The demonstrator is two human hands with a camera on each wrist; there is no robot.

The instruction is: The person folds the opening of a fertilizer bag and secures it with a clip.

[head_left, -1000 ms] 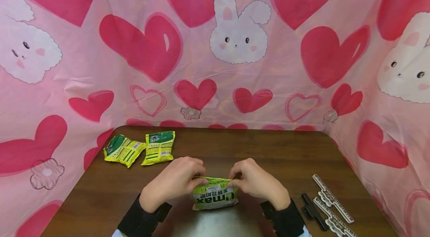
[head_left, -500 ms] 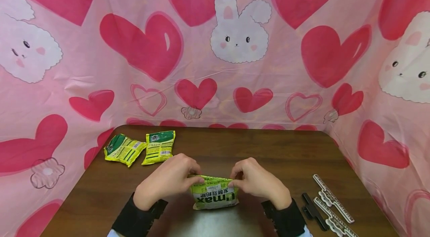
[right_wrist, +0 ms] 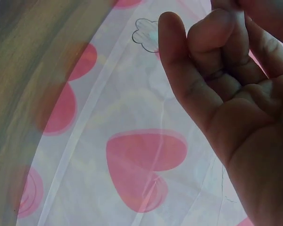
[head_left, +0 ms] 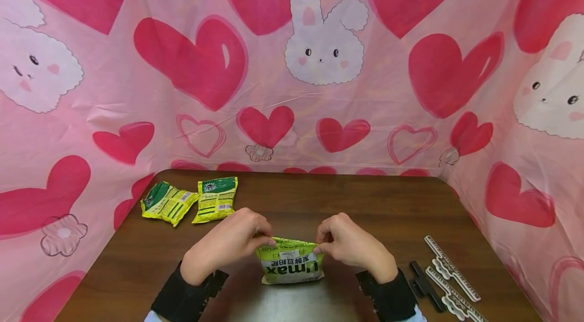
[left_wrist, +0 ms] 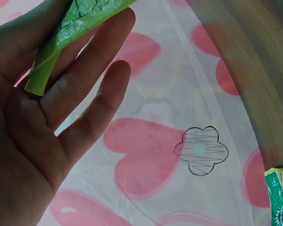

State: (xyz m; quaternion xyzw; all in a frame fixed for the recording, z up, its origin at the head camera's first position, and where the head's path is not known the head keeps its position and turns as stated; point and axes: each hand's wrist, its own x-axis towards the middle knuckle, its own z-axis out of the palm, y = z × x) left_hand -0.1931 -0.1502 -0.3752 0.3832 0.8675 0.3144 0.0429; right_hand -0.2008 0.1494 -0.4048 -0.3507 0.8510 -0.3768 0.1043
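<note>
**What the views leave out**

The top edge of the snack packet (head_left: 291,260) is covered at both corners by the left hand (head_left: 230,247) and right hand (head_left: 349,245). In the left wrist view only a green strip of the packet shows, cut off by the upper edge. The right wrist view shows no packet; the fingertips (right_wrist: 226,23) run past the top. Beside the packet, the clips (head_left: 449,276) are cropped below, their print too small to read.

staged tabletop booth: heart-and-bunny cloth (head_left: 319,83) draped around brown wooden table (head_left: 365,205).
</note>
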